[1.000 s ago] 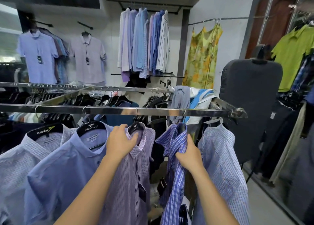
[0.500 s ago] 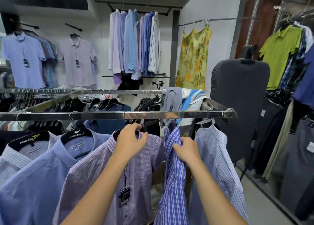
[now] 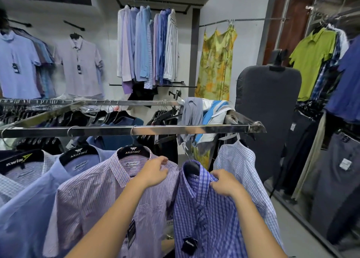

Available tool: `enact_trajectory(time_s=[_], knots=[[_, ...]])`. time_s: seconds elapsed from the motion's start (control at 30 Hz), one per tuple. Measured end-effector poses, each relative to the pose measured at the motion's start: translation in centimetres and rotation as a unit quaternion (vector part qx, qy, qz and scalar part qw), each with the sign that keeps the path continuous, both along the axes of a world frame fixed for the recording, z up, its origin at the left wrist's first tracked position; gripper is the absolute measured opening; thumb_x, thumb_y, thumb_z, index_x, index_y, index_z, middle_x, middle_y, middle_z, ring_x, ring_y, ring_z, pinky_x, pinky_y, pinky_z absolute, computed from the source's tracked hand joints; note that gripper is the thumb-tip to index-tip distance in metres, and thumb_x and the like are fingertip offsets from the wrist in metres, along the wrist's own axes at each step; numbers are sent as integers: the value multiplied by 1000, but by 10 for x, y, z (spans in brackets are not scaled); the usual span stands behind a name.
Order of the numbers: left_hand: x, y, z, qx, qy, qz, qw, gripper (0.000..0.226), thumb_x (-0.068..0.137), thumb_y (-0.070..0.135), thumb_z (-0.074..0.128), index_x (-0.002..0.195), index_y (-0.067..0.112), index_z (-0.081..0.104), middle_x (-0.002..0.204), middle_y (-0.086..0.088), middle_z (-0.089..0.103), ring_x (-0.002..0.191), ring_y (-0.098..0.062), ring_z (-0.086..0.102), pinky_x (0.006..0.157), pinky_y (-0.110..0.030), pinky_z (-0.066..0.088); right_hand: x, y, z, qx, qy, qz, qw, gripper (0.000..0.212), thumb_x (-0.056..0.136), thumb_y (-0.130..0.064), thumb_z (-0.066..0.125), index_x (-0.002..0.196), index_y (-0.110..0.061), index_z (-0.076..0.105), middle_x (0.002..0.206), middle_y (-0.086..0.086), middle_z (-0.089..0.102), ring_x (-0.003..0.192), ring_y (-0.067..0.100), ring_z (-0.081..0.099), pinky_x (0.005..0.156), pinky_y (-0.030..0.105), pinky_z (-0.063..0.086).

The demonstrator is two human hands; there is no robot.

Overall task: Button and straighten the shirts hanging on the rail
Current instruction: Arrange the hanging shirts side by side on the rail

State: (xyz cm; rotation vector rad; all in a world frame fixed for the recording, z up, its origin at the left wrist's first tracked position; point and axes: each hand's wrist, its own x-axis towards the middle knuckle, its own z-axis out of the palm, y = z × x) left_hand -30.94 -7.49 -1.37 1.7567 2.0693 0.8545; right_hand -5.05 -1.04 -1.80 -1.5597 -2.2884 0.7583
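Front rail [image 3: 136,130]: a shiny metal bar running level across the view, with shirts hanging below it.

Far left, a white check shirt [image 3: 13,181] hangs on a black hanger and is partly cut by the frame edge. Overlapping it is a light blue shirt [image 3: 39,203] on a black hanger marked ARISTINO.

Next comes a striped shirt [image 3: 97,197] in pink and lilac. The hook of its hanger [image 3: 133,152] sits over the rail. A black tag [image 3: 131,232] hangs down its front.

The left hand [image 3: 153,172] is on this shirt's shoulder, on the side nearest the next garment. Its fingers are curled and grip the cloth at the shoulder edge.

Just beside the striped shirt, and touching it, hangs a blue check shirt [image 3: 210,218] on a dark hanger [image 3: 191,166]. Whether that hanger's hook reaches the rail cannot be told, nor whether the front is buttoned. A dark label [image 3: 188,245] hangs low on its front.

The right hand [image 3: 226,183] is at this shirt's collar on the far side, with fingers bent and pinching the collar cloth.

Behind that hand hangs a pale check shirt [image 3: 239,160], the last on the rail, near the bar's end.

Beyond the rail end stands a grey padded board [image 3: 266,109], upright. Upper right, a green shirt [image 3: 311,59] hangs on a separate rack, well apart from the front rail.
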Motion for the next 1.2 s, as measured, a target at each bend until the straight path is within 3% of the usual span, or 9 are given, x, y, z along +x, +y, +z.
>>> enact_trajectory(time_s=[0.13, 0.3, 0.5, 0.7, 0.83, 1.0, 1.07, 1.13, 1.2], knots=[[13, 15, -8, -63, 10, -32, 997, 63, 93, 11, 58, 151, 13, 35, 150, -7, 47, 137, -23, 46, 111, -28, 37, 13, -2, 11, 5, -31, -1, 999, 25, 85, -18, 54, 102, -28, 70, 102, -3, 74, 93, 21, 70, 87, 42, 58], [13, 20, -35, -149, 48, 6, 988, 71, 92, 21, 59, 155, 15, 27, 158, -9, 35, 143, -26, 37, 112, -29, 34, 29, -9, 19, 17, -35, -33, 999, 25, 82, -17, 53, 101, -18, 70, 102, 6, 74, 90, 28, 70, 63, 34, 50], [12, 30, -43, -153, 40, 29, 987, 73, 94, 17, 53, 157, 12, 19, 163, -11, 22, 149, -29, 25, 118, -33, 26, 45, -15, 28, 6, -1, -20, 1000, 20, 86, -22, 58, 97, -35, 68, 109, -7, 72, 93, 17, 69, 83, 35, 57], [-2, 30, -42, -171, 61, 106, 978, 80, 89, 35, 56, 157, 19, 19, 165, -10, 12, 150, -35, 20, 120, -49, 26, 48, -22, 41, -6, 24, 8, 1000, 26, 88, -22, 60, 110, -30, 71, 121, -5, 70, 107, 18, 67, 94, 39, 55], [-20, 23, -43, -184, -15, 104, 977, 81, 85, 27, 58, 157, 15, 22, 161, -16, 24, 145, -33, 31, 117, -39, 32, 56, -20, 46, -16, 42, 17, 999, 26, 88, -18, 63, 110, -29, 72, 119, -8, 70, 116, 16, 64, 101, 39, 52], [0, 17, -21, -131, -99, -41, 986, 73, 69, 0, 59, 138, 24, 54, 141, 4, 54, 129, -14, 48, 102, -33, 44, 45, -17, 44, -42, 25, 61, 997, 31, 88, -18, 64, 115, -31, 69, 134, -6, 64, 125, 16, 59, 103, 38, 49], [9, 17, -12, -130, -96, -104, 981, 60, 63, -5, 64, 112, 30, 69, 114, 8, 70, 109, -10, 62, 89, -31, 51, 36, -17, 45, -43, 14, 88, 995, 33, 90, -15, 63, 120, -29, 69, 133, -9, 64, 124, 11, 59, 103, 35, 48], [16, 12, -4, -127, -78, -135, 980, 42, 66, -6, 69, 74, 36, 70, 74, 13, 68, 72, -8, 62, 67, -25, 49, 28, -17, 47, -48, 7, 117, 992, 33, 94, -12, 60, 123, -26, 67, 123, -16, 62, 118, 3, 55, 98, 27, 43], [14, 4, 1, -124, -67, -135, 981, 35, 73, 0, 72, 65, 33, 68, 62, 13, 61, 61, -6, 54, 59, -21, 44, 21, -13, 46, -43, 7, 134, 990, 33, 97, -10, 58, 125, -24, 66, 116, -17, 60, 115, 2, 55, 93, 22, 40]])
